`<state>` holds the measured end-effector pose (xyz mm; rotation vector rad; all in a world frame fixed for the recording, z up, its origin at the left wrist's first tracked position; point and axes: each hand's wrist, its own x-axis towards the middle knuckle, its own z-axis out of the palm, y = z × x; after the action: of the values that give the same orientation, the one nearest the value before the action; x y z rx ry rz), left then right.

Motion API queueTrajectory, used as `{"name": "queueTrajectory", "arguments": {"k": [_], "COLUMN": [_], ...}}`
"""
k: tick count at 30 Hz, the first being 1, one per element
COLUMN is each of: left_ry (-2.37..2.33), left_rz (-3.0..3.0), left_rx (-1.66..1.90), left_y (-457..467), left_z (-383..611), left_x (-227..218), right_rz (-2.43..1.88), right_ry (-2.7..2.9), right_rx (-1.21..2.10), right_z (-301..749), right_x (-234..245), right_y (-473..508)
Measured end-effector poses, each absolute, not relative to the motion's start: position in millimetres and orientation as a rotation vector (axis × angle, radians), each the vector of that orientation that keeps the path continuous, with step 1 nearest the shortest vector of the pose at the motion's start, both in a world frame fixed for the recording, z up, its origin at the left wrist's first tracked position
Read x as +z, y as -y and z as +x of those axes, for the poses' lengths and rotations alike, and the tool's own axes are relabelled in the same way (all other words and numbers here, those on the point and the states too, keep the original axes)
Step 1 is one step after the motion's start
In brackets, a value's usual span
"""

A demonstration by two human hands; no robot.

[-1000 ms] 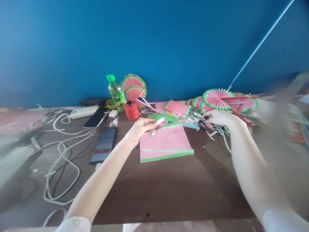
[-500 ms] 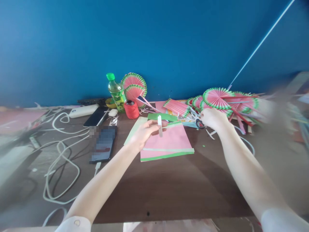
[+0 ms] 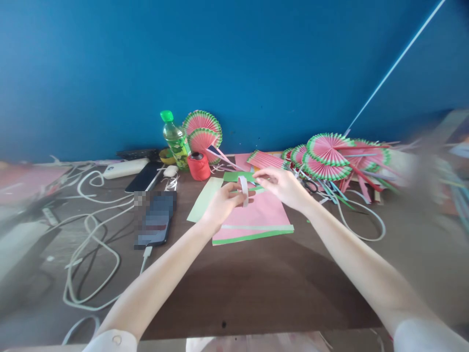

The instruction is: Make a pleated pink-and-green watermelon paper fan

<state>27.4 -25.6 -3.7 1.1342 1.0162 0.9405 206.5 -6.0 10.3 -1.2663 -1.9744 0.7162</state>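
My left hand (image 3: 226, 201) is closed around a narrow roll of white tape (image 3: 245, 191), held on edge above the paper. Just right of the roll, my right hand (image 3: 280, 185) reaches in with thumb and forefinger stretched toward it and slightly apart; I see nothing between them. Below both hands lie pink sheets (image 3: 258, 212) with green and pale strips along their edges. A green piece of paper (image 3: 234, 176) lies behind them, and a pale green sheet (image 3: 205, 200) sticks out at the left. Scissors (image 3: 310, 186) rest beyond my right wrist.
Folded pink-and-green paper fans (image 3: 328, 151) are heaped at the back right, and more fans (image 3: 202, 129) lean on the wall behind a bottle (image 3: 177, 142) and a red container (image 3: 199, 167). Phones (image 3: 157, 220), a white power bank (image 3: 125, 168) and looped cables (image 3: 93, 239) cover the left side.
My right hand has moved left from beside the scissors to the tape roll. The roll, still in my left hand, has turned so its ring shape shows more.
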Motion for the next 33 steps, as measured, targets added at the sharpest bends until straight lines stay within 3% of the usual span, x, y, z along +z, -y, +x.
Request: {"name": "queueTrajectory", "arguments": {"k": [4,12,22,33], "left_ry": [-1.068,-1.084,-1.102,-1.015], "left_rz": [1.219,1.206,1.14,0.931], "left_rx": [0.947,0.965,0.973,0.882], "left_y": [25,25,25,28], "left_z": [27,31,31,30], "left_x": [-9,-12,-12,-10], "right_rz": [-1.105,-1.031,-1.008,-0.96], "right_ry": [1.851,1.683,1.677,1.802], "right_rx": [0.838,0.622,0.63,0.163], "right_z": [182,174,173,175], "right_x": [-2,-15,-13,-24], "right_y": [17,20,24,21]}}
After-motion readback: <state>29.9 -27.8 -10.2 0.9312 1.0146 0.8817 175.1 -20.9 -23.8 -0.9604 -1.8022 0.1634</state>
